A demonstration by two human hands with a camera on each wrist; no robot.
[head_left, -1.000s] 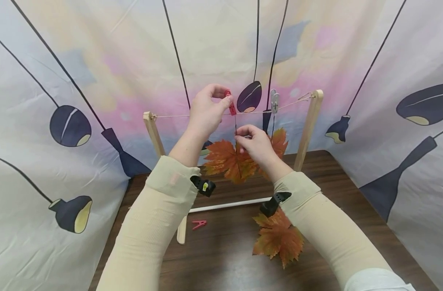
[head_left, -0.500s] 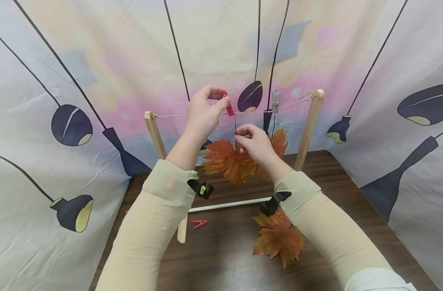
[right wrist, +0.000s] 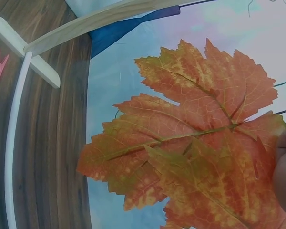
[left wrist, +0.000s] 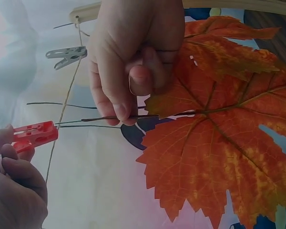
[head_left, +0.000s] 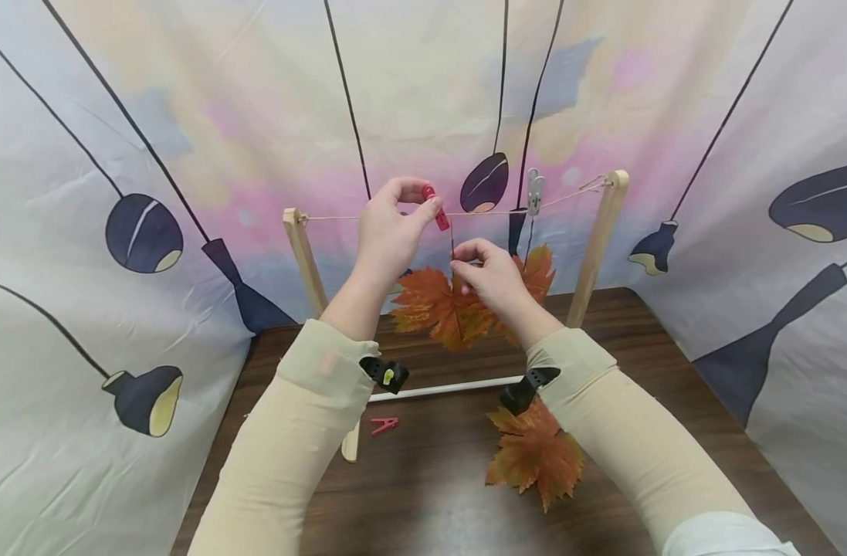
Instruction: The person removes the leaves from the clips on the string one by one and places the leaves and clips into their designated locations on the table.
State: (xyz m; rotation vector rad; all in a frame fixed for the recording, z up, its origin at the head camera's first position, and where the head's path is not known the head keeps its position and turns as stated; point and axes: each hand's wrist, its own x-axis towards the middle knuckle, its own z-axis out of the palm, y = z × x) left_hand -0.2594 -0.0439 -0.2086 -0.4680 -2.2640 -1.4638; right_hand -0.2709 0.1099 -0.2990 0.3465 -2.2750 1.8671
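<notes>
My left hand (head_left: 388, 232) pinches a red clothespin (head_left: 437, 212) between thumb and fingers, at the string (head_left: 340, 218). In the left wrist view the clothespin's tip (left wrist: 50, 130) meets the string beside the end of a leaf's thin stem (left wrist: 97, 119); whether it clamps either one, I cannot tell. Just below the string, my right hand (head_left: 492, 278) pinches that stem with thumb and forefinger. The orange maple leaf (head_left: 440, 305) hangs beneath the fingers. Farther right, a grey clothespin (head_left: 535, 193) sits on the string, with a second maple leaf (head_left: 540, 270) hanging under it.
Two wooden posts (head_left: 595, 247) carry the string, and a white rod (head_left: 444, 390) runs low between the sides. On the brown table (head_left: 423, 494) lie another red clothespin (head_left: 384, 425) and a third maple leaf (head_left: 537, 459). A printed cloth (head_left: 423, 93) stands behind.
My left hand has shifted slightly left and down with the red clothespin, relative to the string. The right hand keeps its pinch on the stem, almost still. The head view has turned a little.
</notes>
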